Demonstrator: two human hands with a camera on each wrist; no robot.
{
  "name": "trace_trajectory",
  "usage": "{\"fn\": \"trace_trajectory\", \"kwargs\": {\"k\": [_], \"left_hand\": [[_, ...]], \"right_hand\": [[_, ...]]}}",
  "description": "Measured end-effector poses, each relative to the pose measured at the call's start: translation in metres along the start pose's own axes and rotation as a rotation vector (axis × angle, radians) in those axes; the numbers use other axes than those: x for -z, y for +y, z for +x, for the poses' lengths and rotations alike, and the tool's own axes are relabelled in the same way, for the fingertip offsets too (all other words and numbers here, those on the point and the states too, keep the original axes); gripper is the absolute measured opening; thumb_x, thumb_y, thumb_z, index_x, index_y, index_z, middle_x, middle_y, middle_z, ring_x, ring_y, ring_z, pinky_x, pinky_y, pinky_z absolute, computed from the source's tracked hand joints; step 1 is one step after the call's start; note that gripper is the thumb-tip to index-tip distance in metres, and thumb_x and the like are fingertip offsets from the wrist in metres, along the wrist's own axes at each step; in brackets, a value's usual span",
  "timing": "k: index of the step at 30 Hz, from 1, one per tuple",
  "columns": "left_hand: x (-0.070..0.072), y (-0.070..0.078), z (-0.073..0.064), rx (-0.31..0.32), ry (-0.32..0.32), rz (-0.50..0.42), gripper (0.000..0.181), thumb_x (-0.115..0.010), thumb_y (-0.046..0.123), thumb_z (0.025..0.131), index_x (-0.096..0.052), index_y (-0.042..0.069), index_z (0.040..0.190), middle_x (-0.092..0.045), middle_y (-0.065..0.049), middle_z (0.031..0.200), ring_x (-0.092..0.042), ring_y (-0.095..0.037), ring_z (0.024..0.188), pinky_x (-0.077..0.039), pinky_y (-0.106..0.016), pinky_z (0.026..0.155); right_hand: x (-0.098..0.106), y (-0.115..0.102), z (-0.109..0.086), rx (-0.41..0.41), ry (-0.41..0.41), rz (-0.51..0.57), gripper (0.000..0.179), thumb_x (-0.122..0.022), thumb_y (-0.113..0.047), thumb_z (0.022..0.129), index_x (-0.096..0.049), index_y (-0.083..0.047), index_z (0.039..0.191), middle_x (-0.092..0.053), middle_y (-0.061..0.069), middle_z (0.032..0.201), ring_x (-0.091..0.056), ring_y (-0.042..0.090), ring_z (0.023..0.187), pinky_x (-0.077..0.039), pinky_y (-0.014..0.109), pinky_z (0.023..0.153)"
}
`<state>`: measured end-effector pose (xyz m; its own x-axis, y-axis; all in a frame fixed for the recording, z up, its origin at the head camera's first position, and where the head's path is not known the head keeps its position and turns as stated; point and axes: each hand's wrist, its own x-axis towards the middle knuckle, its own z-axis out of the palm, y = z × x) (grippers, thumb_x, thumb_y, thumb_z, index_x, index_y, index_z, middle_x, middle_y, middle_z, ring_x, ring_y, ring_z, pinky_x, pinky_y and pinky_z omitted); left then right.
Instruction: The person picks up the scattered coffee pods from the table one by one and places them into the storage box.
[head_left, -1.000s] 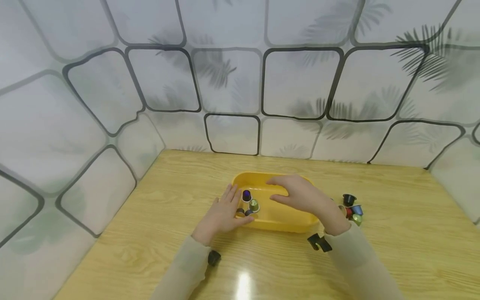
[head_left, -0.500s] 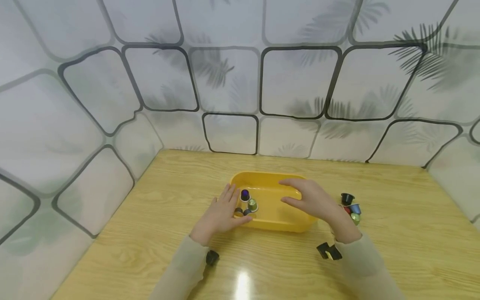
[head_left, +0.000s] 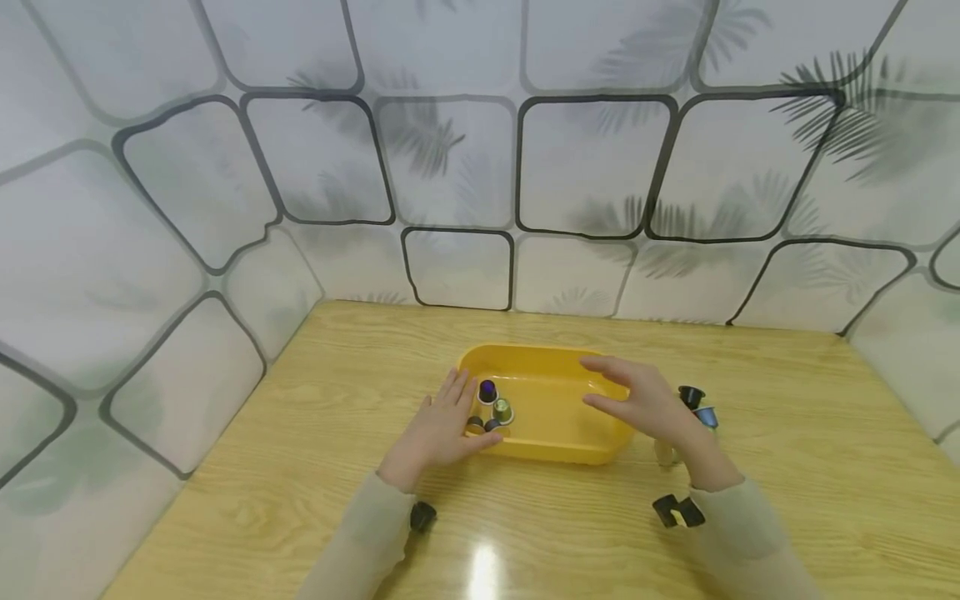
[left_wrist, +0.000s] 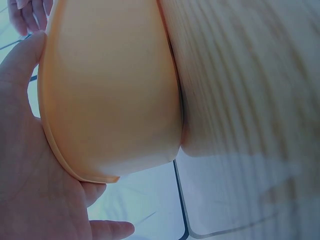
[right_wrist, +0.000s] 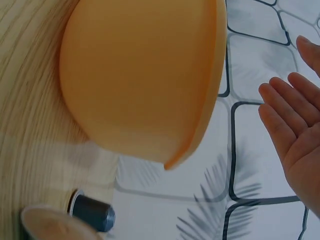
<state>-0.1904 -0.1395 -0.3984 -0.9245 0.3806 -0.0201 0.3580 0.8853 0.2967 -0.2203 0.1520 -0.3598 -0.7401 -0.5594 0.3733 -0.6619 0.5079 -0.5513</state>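
A yellow plastic tray (head_left: pixel 540 450) sits on the table, with several coffee capsules at its left end, among them a purple capsule (head_left: pixel 487 390) and a green capsule (head_left: pixel 502 410). My left hand (head_left: pixel 438 429) rests over the tray's left rim with straight fingers; in the left wrist view the palm and thumb of the left hand (left_wrist: pixel 40 160) lie along that rim. Above the tray's right end is my right hand (head_left: pixel 645 400), thumb and fingers spread apart with nothing between them. The right wrist view shows the right hand (right_wrist: pixel 300 120) relaxed and holding nothing, above the rim.
Right of the tray, partly behind my right wrist, lie more capsules: a black capsule (head_left: pixel 691 397), a blue capsule (head_left: pixel 707 417) and a cream-coloured capsule (head_left: pixel 665 452). A patterned cloth wall (head_left: pixel 465 183) borders the wooden table (head_left: pixel 525 533) at the back and sides.
My right hand has moved right, from over the tray's middle to its right end, covering part of the loose capsules. The left hand has stayed on the left rim.
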Motion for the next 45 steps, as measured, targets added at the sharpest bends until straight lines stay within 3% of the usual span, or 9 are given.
{"fn": "trace_trajectory", "kwargs": {"k": [16, 29, 45], "left_hand": [[-0.001, -0.002, 0.002, -0.003, 0.015, -0.007, 0.089, -0.042, 0.062, 0.082, -0.017, 0.001, 0.141, -0.006, -0.015, 0.146, 0.004, -0.025, 0.132, -0.018, -0.057, 0.097], [0.002, -0.001, 0.003, -0.006, 0.021, -0.01, 0.089, -0.043, 0.062, 0.081, -0.016, 0.001, 0.141, -0.006, -0.015, 0.146, 0.003, -0.024, 0.133, -0.018, -0.058, 0.096], [-0.002, -0.001, 0.001, -0.004, 0.016, -0.007, 0.089, -0.042, 0.062, 0.082, -0.017, 0.001, 0.141, -0.006, -0.015, 0.146, 0.004, -0.025, 0.133, -0.018, -0.057, 0.097]], "right_hand": [[0.029, 0.021, -0.035, -0.146, 0.048, -0.038, 0.042, -0.064, -0.019, 0.082, -0.054, 0.002, 0.118, -0.056, 0.017, 0.115, -0.051, 0.036, 0.105, -0.042, 0.046, 0.082], [0.037, 0.035, -0.052, -0.153, 0.055, -0.083, 0.041, -0.063, -0.017, 0.083, -0.054, 0.004, 0.116, -0.057, 0.019, 0.111, -0.055, 0.035, 0.099, -0.044, 0.045, 0.078], [0.031, 0.048, -0.055, -0.201, -0.075, -0.088, 0.039, -0.063, -0.016, 0.083, -0.054, 0.005, 0.114, -0.058, 0.019, 0.109, -0.056, 0.034, 0.093, -0.047, 0.045, 0.072]]}}
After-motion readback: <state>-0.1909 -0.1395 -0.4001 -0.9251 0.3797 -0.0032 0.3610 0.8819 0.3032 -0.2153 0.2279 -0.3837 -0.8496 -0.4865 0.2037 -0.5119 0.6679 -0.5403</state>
